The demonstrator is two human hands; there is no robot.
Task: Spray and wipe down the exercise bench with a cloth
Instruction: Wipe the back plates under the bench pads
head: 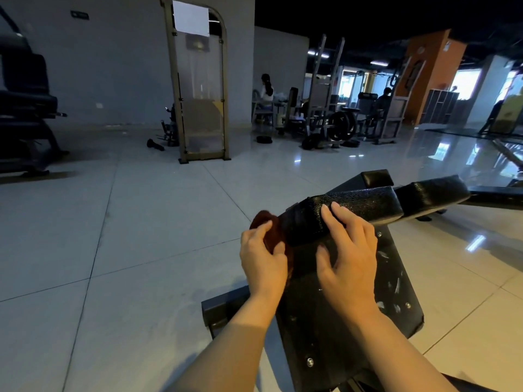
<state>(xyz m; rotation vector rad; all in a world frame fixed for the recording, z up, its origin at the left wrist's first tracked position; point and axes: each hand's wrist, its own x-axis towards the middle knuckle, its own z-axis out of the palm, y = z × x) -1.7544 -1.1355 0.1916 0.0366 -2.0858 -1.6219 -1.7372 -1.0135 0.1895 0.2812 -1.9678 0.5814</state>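
hands (pixel 261 258) (pixel 349 250) flank bench pad (pixel 353 206), cloth (pixel 270 230) gripped.

Grainy glossy bench pad (pixel 356 205) (fuzzy cloth (pixel 268 224))

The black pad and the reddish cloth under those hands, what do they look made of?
The pad looks like black vinyl or faux leather over foam: pebbled grain, soft sheen, rounded corners. The cloth, held by the left hand, looks like fuzzy terry or microfibre, matte and bunched; blur leaves it open. The right hand rests on the pad.
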